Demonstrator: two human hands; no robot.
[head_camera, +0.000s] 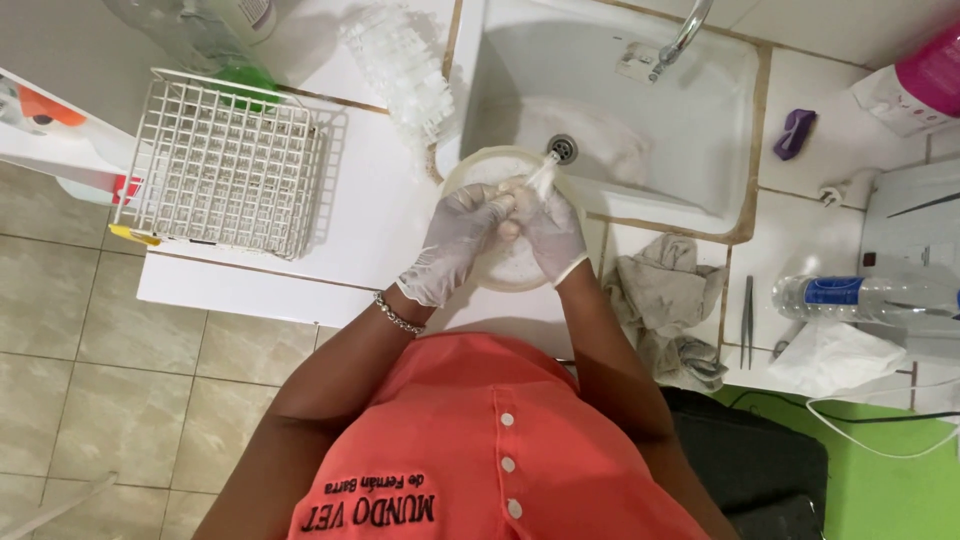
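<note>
Head view: seen from above, both gloved hands meeting over a round basin at the counter edge.
Left fingers (492, 205): curled together around the lower part of a small clear tube.
Right fingers (532, 205): closed on the same tube from the other side, touching the left fingers.
Tube (545, 172): clear, tilted, upper end pointed toward the sink drain, held above the basin.
Left hand (455, 245): in a white glove, bracelet (398, 316) at the wrist.
Right hand (553, 235): in a white glove, pressed against the left hand.
Basin (505, 272): round, pale, shallow, set on the counter just beside the sink's near left corner, directly beneath both hands.
Sink (700, 120): white, rectangular, behind the basin; drain (563, 148) just beyond the tube tip, tap (688, 28) at the far rim.
Wire rack (222, 168): white grid, on the counter well left of the hands.
Clear tube pile (402, 68): heaped between rack and sink.
Grey cloth (665, 290): crumpled, just right of the right forearm.
Tweezers (747, 320): laid right of the cloth.
Plastic bottle (865, 298): on its side, further right.
</note>
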